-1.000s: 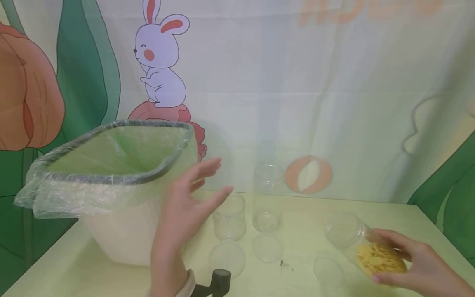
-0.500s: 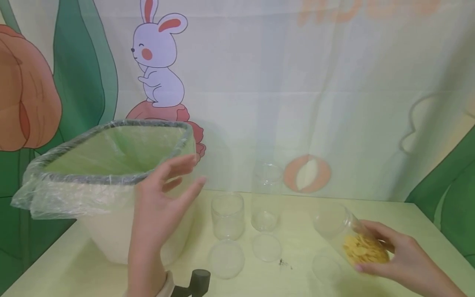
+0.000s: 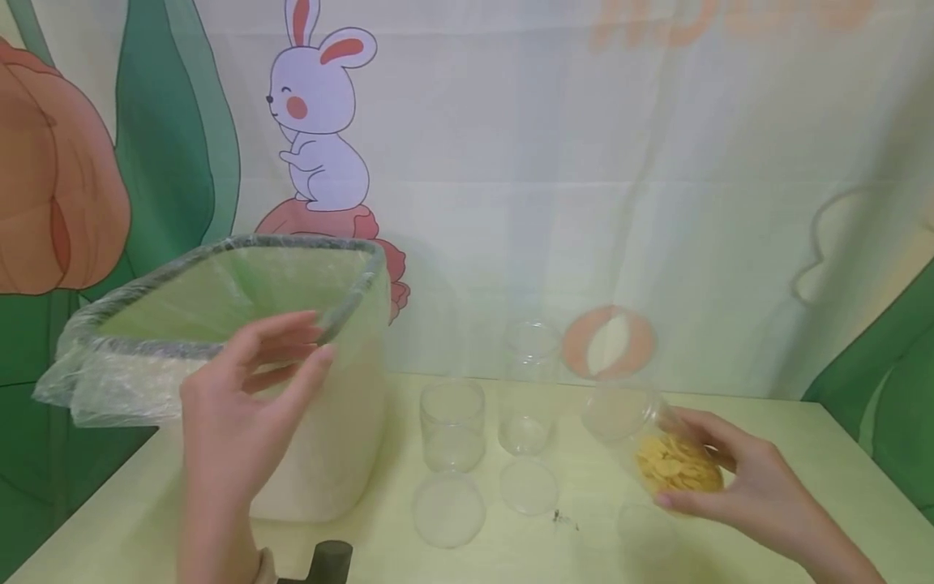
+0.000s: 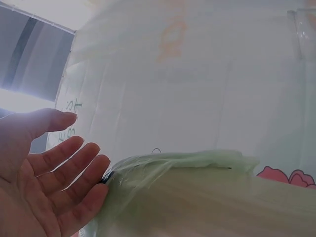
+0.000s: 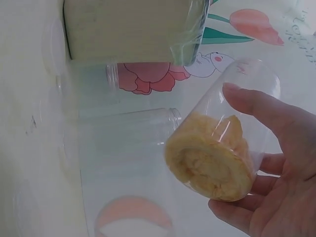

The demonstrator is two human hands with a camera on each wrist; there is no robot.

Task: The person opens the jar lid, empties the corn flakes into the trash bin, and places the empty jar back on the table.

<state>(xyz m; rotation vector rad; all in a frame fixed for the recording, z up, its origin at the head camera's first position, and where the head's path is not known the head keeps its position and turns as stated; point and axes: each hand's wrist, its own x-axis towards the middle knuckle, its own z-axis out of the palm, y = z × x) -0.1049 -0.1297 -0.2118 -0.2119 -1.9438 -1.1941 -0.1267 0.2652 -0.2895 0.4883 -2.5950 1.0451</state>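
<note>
My right hand (image 3: 751, 474) grips a clear jar (image 3: 626, 412) with yellow flakes (image 3: 677, 464) gathered at its base. The jar is held above the table, tilted with its upper end toward the left. In the right wrist view, thumb and fingers wrap the side of the jar (image 5: 252, 81), and the flakes press against its round bottom. My left hand (image 3: 244, 405) is raised beside the bin (image 3: 321, 454), fingers spread and slightly bent, holding nothing. It overlaps the bin's near rim in the head view. A clear plastic liner (image 3: 139, 385) hangs over that rim.
A short clear jar (image 3: 452, 426) and a taller one (image 3: 527, 389) stand upright at mid-table. Clear discs lie in front: one disc (image 3: 448, 511), a second disc (image 3: 529, 487), and a faint third disc (image 3: 648, 531). Small dark bits (image 3: 560, 517) lie nearby. A printed curtain (image 3: 474, 162) hangs behind.
My left hand has moved left, from the bin's right side to in front of its rim. My right hand has carried the jar of flakes leftward and a little upward.
</note>
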